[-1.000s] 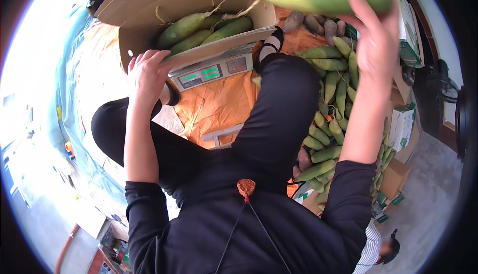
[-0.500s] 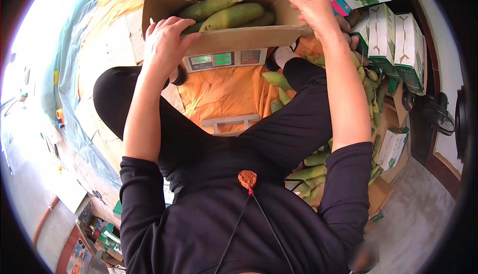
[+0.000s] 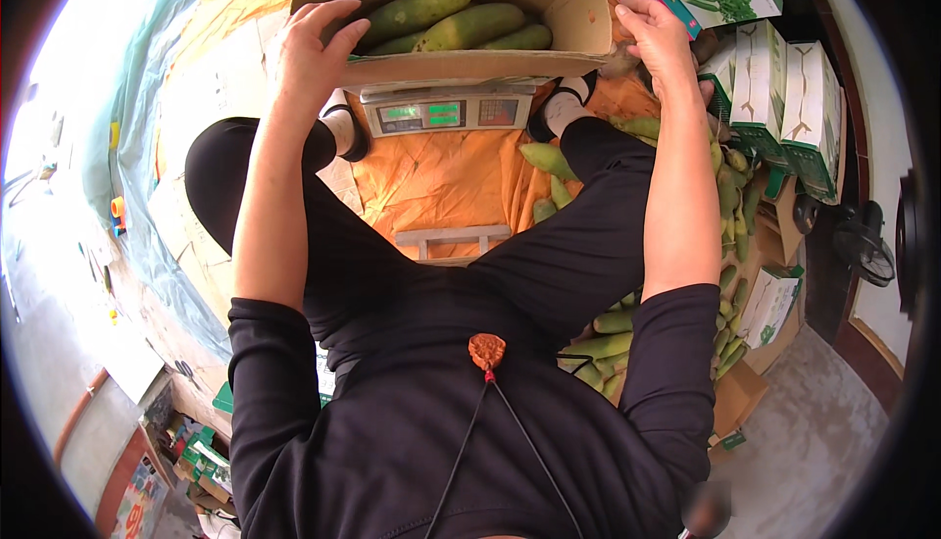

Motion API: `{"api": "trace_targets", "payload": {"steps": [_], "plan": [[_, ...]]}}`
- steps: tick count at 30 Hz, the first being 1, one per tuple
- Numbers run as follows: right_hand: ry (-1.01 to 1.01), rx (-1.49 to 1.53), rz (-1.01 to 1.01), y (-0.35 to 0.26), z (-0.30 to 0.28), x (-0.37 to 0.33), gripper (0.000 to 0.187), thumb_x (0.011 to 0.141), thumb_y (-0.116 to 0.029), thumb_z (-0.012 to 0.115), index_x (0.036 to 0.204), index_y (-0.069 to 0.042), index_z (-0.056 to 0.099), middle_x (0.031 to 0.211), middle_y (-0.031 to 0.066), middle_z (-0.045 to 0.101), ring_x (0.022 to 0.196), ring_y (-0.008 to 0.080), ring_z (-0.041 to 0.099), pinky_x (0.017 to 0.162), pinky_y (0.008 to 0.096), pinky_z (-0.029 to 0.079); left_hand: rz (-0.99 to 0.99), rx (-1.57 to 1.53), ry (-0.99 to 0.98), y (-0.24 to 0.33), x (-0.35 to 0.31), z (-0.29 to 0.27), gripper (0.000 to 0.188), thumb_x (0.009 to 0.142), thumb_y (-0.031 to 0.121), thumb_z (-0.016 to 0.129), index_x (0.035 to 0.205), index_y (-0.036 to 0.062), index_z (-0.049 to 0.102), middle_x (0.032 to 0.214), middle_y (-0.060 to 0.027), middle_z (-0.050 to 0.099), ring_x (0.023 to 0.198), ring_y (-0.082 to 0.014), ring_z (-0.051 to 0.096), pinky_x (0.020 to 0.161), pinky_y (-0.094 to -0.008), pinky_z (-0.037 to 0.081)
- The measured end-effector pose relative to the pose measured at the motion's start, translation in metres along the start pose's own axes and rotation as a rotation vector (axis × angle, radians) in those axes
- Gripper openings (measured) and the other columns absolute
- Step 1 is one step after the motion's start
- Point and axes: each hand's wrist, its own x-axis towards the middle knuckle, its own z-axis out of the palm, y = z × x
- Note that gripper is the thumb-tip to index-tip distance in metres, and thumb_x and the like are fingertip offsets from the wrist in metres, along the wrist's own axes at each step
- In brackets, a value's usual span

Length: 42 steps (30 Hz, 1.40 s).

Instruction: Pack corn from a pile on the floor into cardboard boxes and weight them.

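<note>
A brown cardboard box (image 3: 470, 69) with yellow cord handles sits on a digital scale (image 3: 441, 114) in front of me. Several green radishes (image 3: 470, 27) lie inside it, one with a long thin root. My left hand (image 3: 312, 54) is at the box's left corner, thumb and fingers apart and curved over the edge. Just beyond the right end of the box is my right hand (image 3: 662, 44), its fingers loosely bent and apart, with nothing visible in them. The scale's display is lit green.
Loose green radishes (image 3: 613, 345) lie in a heap along my right side. White and green cartons (image 3: 809, 108) stand at the far right, near a black fan (image 3: 865, 243). An orange sheet (image 3: 431, 181) covers the floor between my legs, with a small wooden stool (image 3: 453, 236) on it.
My right hand has drawn away to the right from the box's right side. My left hand has shifted slightly left and its fingers have lifted off the front edge. The scale shows more fully.
</note>
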Motion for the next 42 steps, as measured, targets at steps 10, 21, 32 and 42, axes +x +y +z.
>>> {"api": "trace_targets", "payload": {"steps": [10, 21, 32, 42], "plan": [[-0.018, -0.021, 0.003, -0.002, -0.005, 0.001, 0.026, 0.085, -0.019, 0.067, 0.103, -0.001, 0.065, 0.087, 0.0044, 0.065, 0.076, 0.0104, 0.058, 0.067, 0.0247, 0.046, -0.09, 0.204, 0.036, 0.001, -0.002, -0.005, 0.035, 0.079, 0.028, 0.068, 0.112, 0.0138, 0.066, 0.115, -0.0098, 0.06, 0.115, -0.0299, 0.049, 0.096, -0.0389, 0.041], [0.036, -0.033, -0.023, 0.015, -0.001, 0.019, 0.031, 0.083, -0.024, 0.068, 0.1, 0.002, 0.066, 0.089, 0.0094, 0.067, 0.081, 0.0147, 0.061, 0.073, 0.028, 0.047, -0.353, -0.159, 0.247, -0.025, 0.01, -0.001, 0.08, 0.076, 0.033, 0.074, 0.14, 0.0059, 0.034, 0.132, -0.0197, 0.045, 0.111, -0.0306, 0.052, 0.093, -0.0405, 0.042], [-0.223, 0.05, 0.337, 0.022, 0.012, 0.03, 0.041, 0.083, -0.035, 0.067, 0.101, 0.002, 0.065, 0.093, 0.0104, 0.064, 0.083, 0.0201, 0.059, 0.075, 0.0396, 0.047, -0.875, -0.274, -0.228, -0.042, 0.053, -0.038, 0.079, 0.085, 0.059, 0.054, 0.143, 0.012, 0.03, 0.141, -0.0172, 0.04, 0.132, -0.0376, 0.033, 0.1, -0.0657, 0.02], [-0.278, 0.146, 0.445, 0.024, 0.019, 0.034, 0.048, 0.083, -0.046, 0.066, 0.105, -0.003, 0.062, 0.106, 0.0101, 0.062, 0.096, 0.0218, 0.058, 0.083, 0.0413, 0.046, -0.945, -0.187, -0.493, -0.053, 0.075, -0.036, 0.07, 0.085, 0.062, 0.052, 0.135, 0.0139, 0.046, 0.118, -0.0076, 0.058, 0.12, -0.0329, 0.043, 0.098, -0.0682, 0.02]]}}
